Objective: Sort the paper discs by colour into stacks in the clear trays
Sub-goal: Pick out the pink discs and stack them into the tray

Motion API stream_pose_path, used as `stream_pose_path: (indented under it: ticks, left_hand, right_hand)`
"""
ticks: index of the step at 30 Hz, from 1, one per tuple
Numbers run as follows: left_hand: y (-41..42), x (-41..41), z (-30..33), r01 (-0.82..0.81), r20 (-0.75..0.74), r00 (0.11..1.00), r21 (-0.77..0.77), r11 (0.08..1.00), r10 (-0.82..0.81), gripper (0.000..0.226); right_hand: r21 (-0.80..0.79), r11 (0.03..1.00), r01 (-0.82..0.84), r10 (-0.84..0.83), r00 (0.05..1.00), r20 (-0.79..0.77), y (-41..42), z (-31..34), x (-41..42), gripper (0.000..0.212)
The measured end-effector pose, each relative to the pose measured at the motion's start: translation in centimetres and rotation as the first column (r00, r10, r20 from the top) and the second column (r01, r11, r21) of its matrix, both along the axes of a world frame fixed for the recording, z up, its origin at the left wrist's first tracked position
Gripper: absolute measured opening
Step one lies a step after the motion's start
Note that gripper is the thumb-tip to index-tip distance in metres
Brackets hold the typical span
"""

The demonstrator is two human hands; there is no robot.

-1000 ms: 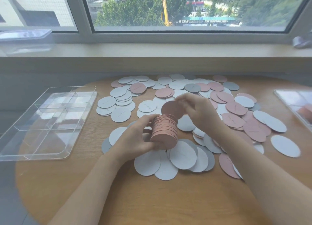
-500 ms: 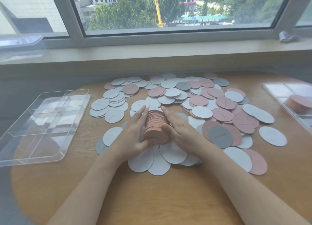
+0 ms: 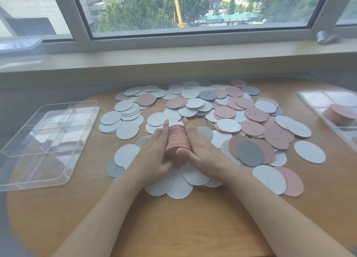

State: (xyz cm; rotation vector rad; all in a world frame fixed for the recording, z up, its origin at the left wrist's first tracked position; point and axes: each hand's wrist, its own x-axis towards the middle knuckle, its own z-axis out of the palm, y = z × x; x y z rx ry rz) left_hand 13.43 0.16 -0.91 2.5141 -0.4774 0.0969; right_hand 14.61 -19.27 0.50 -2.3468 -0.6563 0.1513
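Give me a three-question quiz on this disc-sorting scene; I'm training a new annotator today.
1. True or false: the clear tray on the left already holds discs.
2. What colour is the stack pressed between the left hand and right hand?
3. Which tray holds pink discs: A) left B) right tray C) neither

Key: 1 false; 2 pink; 3 B

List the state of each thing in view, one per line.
Pink stack: on edge, pressed between both hands.
Left hand: flat against stack.
Right hand: flat against stack.
Left tray: empty.
Right tray: holds pink discs.
Loose discs: scattered, unsorted.
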Motion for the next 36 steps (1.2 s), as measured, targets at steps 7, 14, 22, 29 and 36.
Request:
stream_pose_path:
  ticks: [7, 14, 22, 29, 36]
  left_hand:
    - [-0.4, -0.2, -0.2, 0.027, -0.016, 0.999, -0.082, 0.996, -0.028, 0.104]
    - [0.1, 0.0, -0.2, -0.042, -0.097, 0.995, -0.224, 0.974, 0.02, 0.104]
    - [0.1, 0.0, 0.1, -0.026, -0.095, 0.995, -0.251, 0.968, 0.002, 0.103]
    - [0.4, -0.4, 0.5, -0.073, -0.046, 0.997, -0.347, 0.935, 0.061, 0.094]
    - [0.4, -0.4, 0.4, -0.026, -0.077, 0.997, -0.368, 0.929, -0.002, 0.094]
  right_hand:
    - [-0.096, 0.995, 0.026, -0.01, 0.987, 0.162, 0.3, -0.8, 0.8, 0.111]
    - [-0.049, 0.997, 0.06, -0.048, 0.977, 0.206, -2.2, 1.3, 0.9, 0.083]
    - [-0.354, 0.849, 0.393, -0.348, 0.919, 0.185, -12.2, 2.6, 0.0, 0.035]
    - [-0.206, 0.871, 0.446, -0.417, 0.893, 0.171, -12.1, 2.8, -0.3, 0.029]
    - [-0.001, 0.866, 0.5, -0.495, 0.859, 0.133, -12.1, 2.8, 0.4, 0.016]
